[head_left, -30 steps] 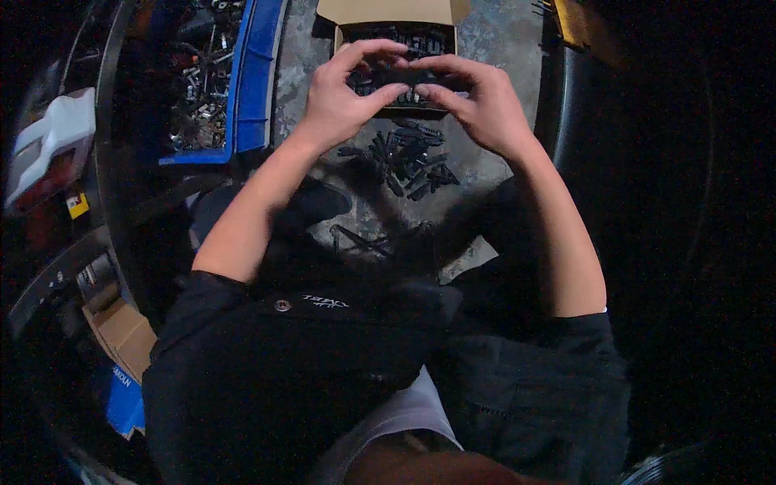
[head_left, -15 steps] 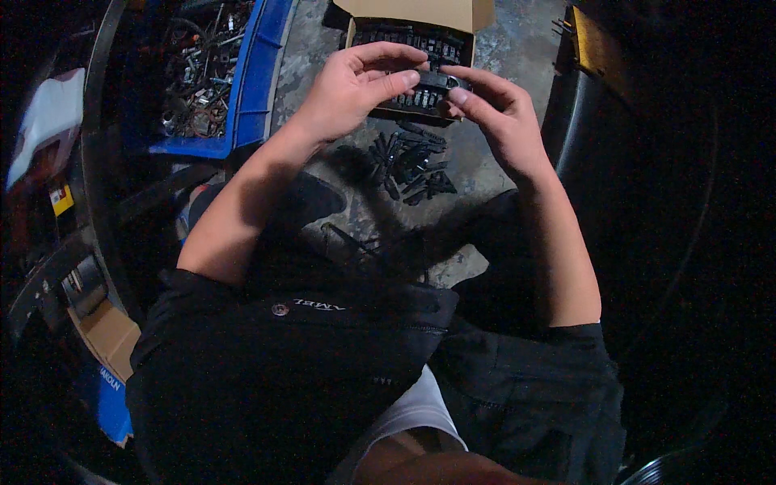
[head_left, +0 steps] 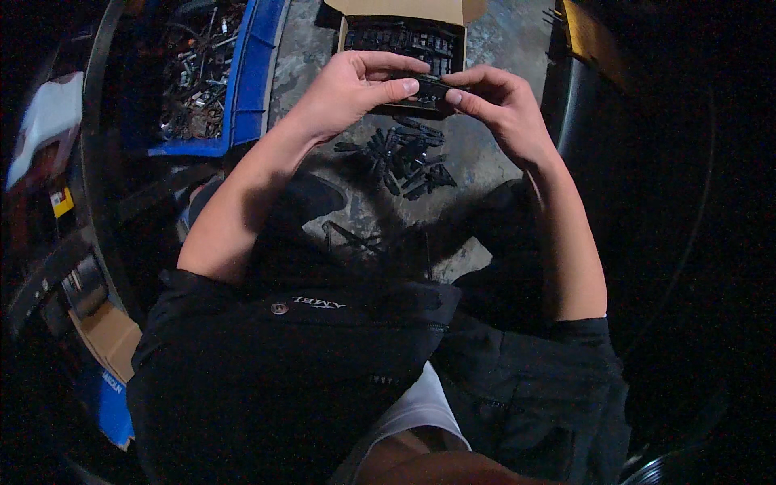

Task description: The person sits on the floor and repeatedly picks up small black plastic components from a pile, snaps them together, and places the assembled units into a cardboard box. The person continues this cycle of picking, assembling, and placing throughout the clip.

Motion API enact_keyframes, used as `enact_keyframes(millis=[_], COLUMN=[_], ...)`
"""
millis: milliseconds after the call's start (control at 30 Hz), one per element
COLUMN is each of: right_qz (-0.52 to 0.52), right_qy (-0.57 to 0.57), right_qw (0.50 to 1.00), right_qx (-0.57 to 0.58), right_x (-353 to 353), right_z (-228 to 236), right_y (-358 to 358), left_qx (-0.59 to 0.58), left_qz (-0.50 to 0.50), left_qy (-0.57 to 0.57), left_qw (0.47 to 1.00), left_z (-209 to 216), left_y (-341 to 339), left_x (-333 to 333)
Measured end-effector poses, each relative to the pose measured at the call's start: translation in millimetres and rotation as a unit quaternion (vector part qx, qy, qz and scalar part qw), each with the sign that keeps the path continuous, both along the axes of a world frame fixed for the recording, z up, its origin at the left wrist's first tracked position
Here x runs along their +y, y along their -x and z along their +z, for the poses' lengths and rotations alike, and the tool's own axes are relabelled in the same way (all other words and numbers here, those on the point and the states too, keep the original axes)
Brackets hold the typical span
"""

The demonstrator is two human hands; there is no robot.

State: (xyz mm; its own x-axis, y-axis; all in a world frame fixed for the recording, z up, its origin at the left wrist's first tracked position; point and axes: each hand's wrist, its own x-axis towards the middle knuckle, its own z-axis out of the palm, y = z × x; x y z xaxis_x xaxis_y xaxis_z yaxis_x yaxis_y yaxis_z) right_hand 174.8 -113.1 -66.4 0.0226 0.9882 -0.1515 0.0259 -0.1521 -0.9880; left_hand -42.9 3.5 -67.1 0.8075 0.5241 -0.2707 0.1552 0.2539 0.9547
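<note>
My left hand [head_left: 356,85] and my right hand [head_left: 503,105] are both closed on a small dark elongated part [head_left: 430,85], pinching its two ends between thumb and fingers. Its exact kind is too dark to make out. The part is held up level, in front of an open cardboard box [head_left: 463,48] packed with rows of similar black parts. On the floor between the box and me lies a loose pile of black parts [head_left: 400,158], touched by neither hand. My fingers hide the near side of the box.
A blue plastic bin [head_left: 250,81] full of mixed metal hardware stands at the left. A dark rounded object [head_left: 575,121] and a yellow panel [head_left: 594,40] are at the right. Thin dark pieces [head_left: 356,238] lie on the concrete floor [head_left: 493,40] nearer to me.
The held dark part has turned slightly between my fingers, and its bright ring-like end no longer shows. My right hand has shifted a little. The box sits slightly higher in the picture.
</note>
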Motion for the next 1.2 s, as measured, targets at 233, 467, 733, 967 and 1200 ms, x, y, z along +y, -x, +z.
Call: enact_keyframes(millis=[233, 467, 733, 967, 1200], right_qz=[0.013, 0.013, 0.061, 0.028, 0.026], right_qy=[0.022, 0.030, -0.017, -0.033, -0.197], right_qw=[1.000, 0.999, 0.997, 0.998, 0.945], right_qx=[0.015, 0.032, 0.043, 0.037, -0.259], right_x=[3.9, 7.4, 7.1, 9.1, 15.5], right_z=[4.6, 4.4, 15.9, 13.2, 8.4], right_y=[-4.6, -4.4, 10.1, 12.3, 0.3], left_qx=[-0.011, -0.039, -0.090, -0.116, -0.023], left_qz=[0.007, 0.038, 0.044, -0.016, -0.040], left_qy=[0.036, 0.048, 0.163, 0.160, 0.109], left_qw=[0.999, 0.997, 0.982, 0.980, 0.993], left_z=[1.0, -1.6, -11.8, -11.5, -10.4], left_y=[-2.0, -5.2, -7.0, -8.7, -8.1], left_x=[-1.2, -3.8, 1.9, -2.4, 1.0])
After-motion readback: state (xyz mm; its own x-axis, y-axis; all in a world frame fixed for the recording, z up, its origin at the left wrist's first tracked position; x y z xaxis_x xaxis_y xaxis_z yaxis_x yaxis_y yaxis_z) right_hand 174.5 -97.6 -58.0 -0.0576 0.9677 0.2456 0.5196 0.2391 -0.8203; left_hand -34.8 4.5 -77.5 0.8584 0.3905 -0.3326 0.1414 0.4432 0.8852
